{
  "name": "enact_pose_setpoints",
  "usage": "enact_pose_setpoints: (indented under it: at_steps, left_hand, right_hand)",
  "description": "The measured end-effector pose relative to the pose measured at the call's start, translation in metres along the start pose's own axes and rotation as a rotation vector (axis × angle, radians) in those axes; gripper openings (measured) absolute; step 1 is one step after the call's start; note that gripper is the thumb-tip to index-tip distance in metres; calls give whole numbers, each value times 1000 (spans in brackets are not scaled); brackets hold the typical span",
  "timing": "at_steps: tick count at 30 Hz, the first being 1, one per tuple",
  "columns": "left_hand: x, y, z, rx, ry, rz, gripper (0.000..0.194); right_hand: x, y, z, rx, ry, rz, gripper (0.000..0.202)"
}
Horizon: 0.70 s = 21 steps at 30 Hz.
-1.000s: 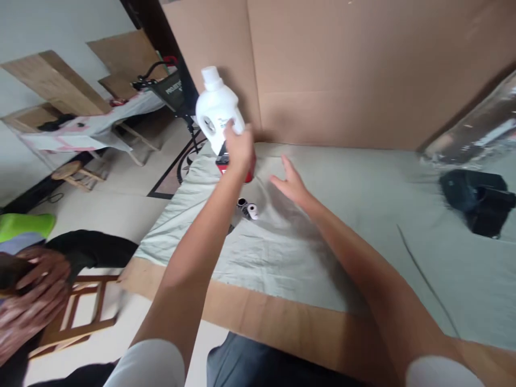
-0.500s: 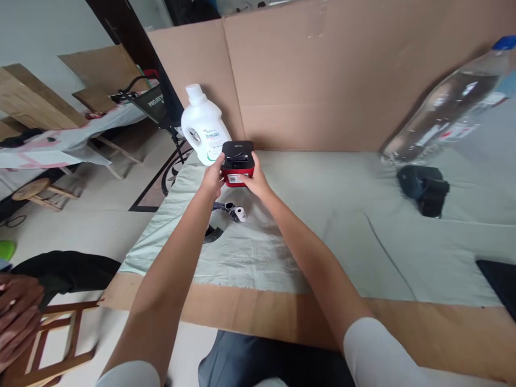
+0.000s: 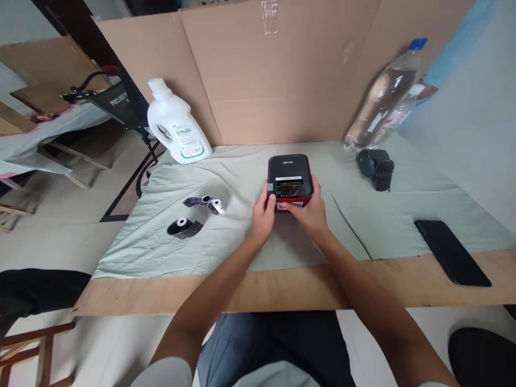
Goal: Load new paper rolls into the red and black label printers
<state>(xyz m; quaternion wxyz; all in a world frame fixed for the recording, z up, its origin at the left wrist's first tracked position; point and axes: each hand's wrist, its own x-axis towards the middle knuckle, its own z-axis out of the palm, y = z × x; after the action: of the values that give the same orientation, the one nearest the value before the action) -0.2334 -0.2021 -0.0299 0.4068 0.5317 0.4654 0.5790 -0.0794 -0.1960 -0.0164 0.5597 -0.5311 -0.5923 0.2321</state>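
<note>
A small black and red label printer [image 3: 289,166] is between my two hands, over the middle of the cloth-covered table. My left hand [image 3: 264,215] grips its left front side, with the thumb at the front edge. Closed around the right front corner is my right hand [image 3: 312,212], its thumb lying across the white label on the red front. Dark, shiny material shows in the printer's front slot. To the left lie a ribbon roll [image 3: 185,228] with a loose dark strip and another unrolled dark strip with small rolls [image 3: 206,202].
A white detergent jug [image 3: 179,126] stands at the back left against a cardboard panel [image 3: 282,80]. At the right are large clear bottles [image 3: 382,99], a black device [image 3: 375,167] and a black phone [image 3: 452,251]. A thin dark line [image 3: 351,228] crosses the cloth.
Both hands have brought the printer from beside the white jug to the right and nearer to me. The view has turned right, and the phone now shows whole.
</note>
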Motion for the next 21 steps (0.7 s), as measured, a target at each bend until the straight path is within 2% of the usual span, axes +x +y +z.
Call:
enact_pose_setpoints:
  at_steps: [8,21]
  left_hand:
    - [-1,-11,-7,85,-11,-39,66]
    - [-1,-18,-9,131,-32,5,64]
  right_hand:
    - [-1,23,12,-1,-25,55,118]
    - [-5,39,11,-96,11,11,118]
